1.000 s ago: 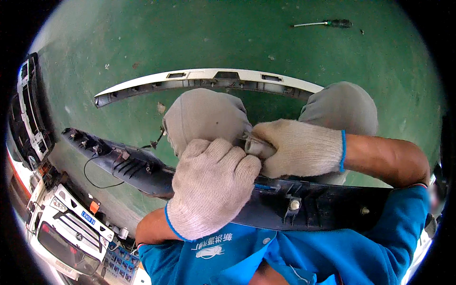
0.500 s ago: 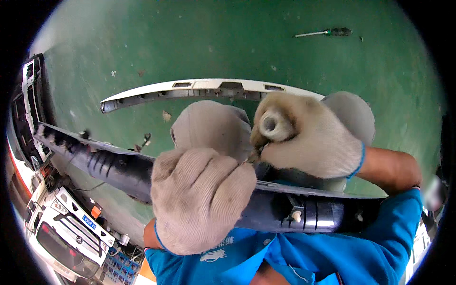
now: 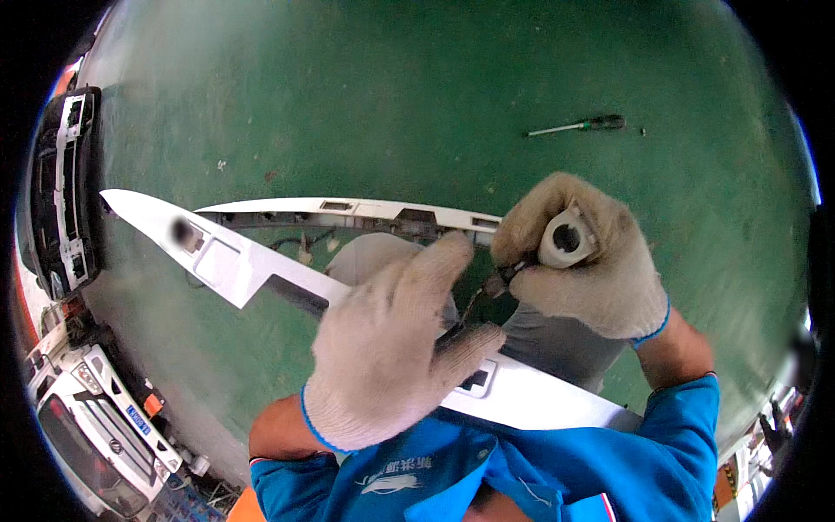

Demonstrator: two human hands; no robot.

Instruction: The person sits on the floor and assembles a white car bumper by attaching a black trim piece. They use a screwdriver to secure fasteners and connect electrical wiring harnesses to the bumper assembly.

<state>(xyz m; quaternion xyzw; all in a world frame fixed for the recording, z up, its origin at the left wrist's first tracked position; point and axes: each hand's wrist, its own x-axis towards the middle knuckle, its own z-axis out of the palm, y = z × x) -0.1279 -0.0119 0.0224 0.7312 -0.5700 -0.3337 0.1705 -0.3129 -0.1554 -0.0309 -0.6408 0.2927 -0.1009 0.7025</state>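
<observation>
A long white vehicle trim panel (image 3: 544,391) lies slanted across my lap, white face up, with recesses cut into it. My left hand (image 3: 383,357), in a pale knitted glove, lies over its middle, thumb and forefinger spread apart. A thin dark piece (image 3: 472,306) shows in the gap beside those fingers; whether it touches them is unclear. My gloved right hand (image 3: 600,261) is closed round a pale cylindrical piece (image 3: 567,240) with a dark round hole in its end. A small dark part (image 3: 497,284) sticks out below that hand's fingers.
Beyond my knees, a second white trim panel (image 3: 296,206) lies on the green floor (image 3: 365,104). A screwdriver (image 3: 578,127) with a dark green handle lies farther off to the right. On the left stand a black-and-white bumper (image 3: 71,187) and a white vehicle front (image 3: 96,426).
The panel on my lap has turned from its dark inner side to its white face. My left hand has gone from a fist to spread fingers. My right hand keeps its grip.
</observation>
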